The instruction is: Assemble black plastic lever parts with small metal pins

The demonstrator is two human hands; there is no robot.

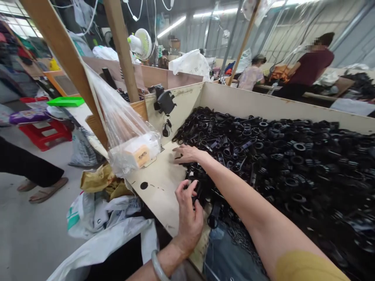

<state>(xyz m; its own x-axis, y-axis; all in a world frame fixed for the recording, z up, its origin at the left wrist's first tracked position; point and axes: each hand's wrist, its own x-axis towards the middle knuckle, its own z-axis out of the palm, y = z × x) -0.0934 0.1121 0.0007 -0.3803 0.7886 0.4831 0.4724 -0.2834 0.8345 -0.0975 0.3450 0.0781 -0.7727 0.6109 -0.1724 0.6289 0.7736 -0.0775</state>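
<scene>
A large heap of small black parts (254, 144), many with rings or loops, fills a walled wooden bin (234, 93). My right hand (187, 154) reaches across to the heap's left edge, its fingers stretched out over the pale board (164, 195); nothing shows in them. Closer to me, my left hand (190, 214) wears a pale bangle and has its fingers curled round a small black part (196, 191), which they partly hide. Black chain and a few parts lie just right of this hand.
A clear plastic bag (125, 144) with a packet hangs from a wooden post (84, 82) at the left. Keys (166, 128) dangle below a black phone holder (164, 100). White sacks (117, 234) sit below the board's left edge. Other people work beyond the bin.
</scene>
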